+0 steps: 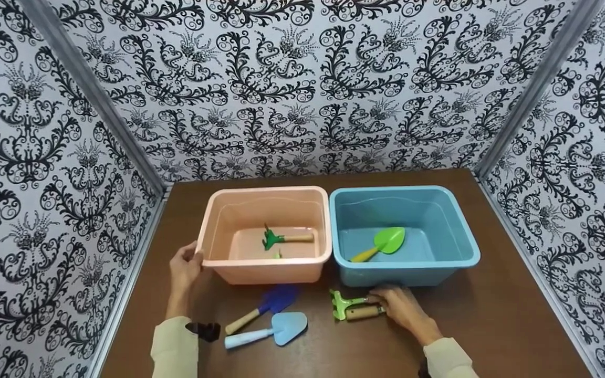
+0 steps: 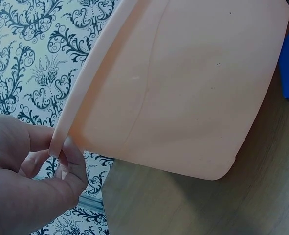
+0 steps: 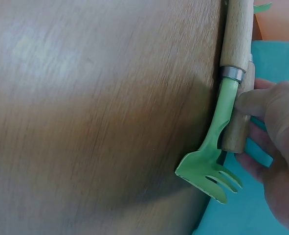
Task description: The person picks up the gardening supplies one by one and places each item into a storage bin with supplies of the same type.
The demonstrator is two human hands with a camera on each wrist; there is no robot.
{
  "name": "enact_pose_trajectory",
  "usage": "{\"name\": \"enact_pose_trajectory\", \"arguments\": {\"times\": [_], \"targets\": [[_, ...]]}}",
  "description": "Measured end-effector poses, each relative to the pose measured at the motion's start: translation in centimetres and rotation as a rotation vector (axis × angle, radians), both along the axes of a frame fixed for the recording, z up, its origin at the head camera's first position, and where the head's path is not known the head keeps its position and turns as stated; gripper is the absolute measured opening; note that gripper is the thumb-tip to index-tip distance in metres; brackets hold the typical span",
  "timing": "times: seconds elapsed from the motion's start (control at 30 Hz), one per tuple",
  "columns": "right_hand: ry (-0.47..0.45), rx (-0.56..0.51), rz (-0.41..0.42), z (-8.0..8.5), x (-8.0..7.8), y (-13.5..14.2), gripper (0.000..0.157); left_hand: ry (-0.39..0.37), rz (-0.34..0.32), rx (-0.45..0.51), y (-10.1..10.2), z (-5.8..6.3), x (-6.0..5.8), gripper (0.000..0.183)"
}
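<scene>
My left hand [image 1: 186, 266] pinches the rim of a peach plastic tub [image 2: 183, 88] at its near left corner, thumb and fingers on either side of the lip. Before the blue tub [image 1: 397, 275], my right hand [image 1: 399, 308] pinches the wooden handle [image 3: 238, 128] of a light green hand rake [image 1: 339, 305] between thumb and fingers. Right against it lies a second green hand fork [image 3: 208, 171], its wooden handle [image 1: 363, 313] pointing the opposite way. In the head view the hand hides that fork's head.
Inside the peach tub is a dark green hand rake [image 1: 272, 239]; the blue tub holds a lime green trowel [image 1: 389, 240]. A dark blue trowel [image 1: 280, 298] and a light blue trowel [image 1: 289, 328] lie on the brown table [image 1: 334, 352]. Patterned walls [image 1: 292, 105] enclose the table.
</scene>
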State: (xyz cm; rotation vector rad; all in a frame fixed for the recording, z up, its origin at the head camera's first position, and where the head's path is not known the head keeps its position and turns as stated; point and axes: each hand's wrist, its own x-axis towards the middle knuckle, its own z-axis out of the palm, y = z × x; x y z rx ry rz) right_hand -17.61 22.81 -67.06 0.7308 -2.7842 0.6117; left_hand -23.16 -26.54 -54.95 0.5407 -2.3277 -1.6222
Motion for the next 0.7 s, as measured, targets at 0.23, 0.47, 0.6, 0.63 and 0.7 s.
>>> {"name": "enact_pose_trajectory", "arguments": {"times": [0.23,0.47,0.6,0.63,0.7], "targets": [[-0.029,0.043,-0.022,0.0,0.2,0.2,0.024,-0.015,-0.008,0.005,-0.1,0.0,0.0,0.039],[-0.056,0.07,-0.031,0.3,0.3,0.3,0.026,0.036,0.002,0.031,-0.1,-0.2,-0.3,0.037],[-0.083,0.07,-0.021,0.7,0.6,0.2,0.03,0.016,-0.002,0.034,-0.2,-0.2,-0.1,0.038],[-0.089,0.067,-0.016,0.8,0.7,0.2,0.031,0.011,-0.004,0.036,-0.2,-0.2,-0.1,0.038],[-0.096,0.057,-0.006,1.2,0.8,0.1,0.032,0.008,-0.006,0.04,-0.2,-0.1,-0.2,0.039]]}}
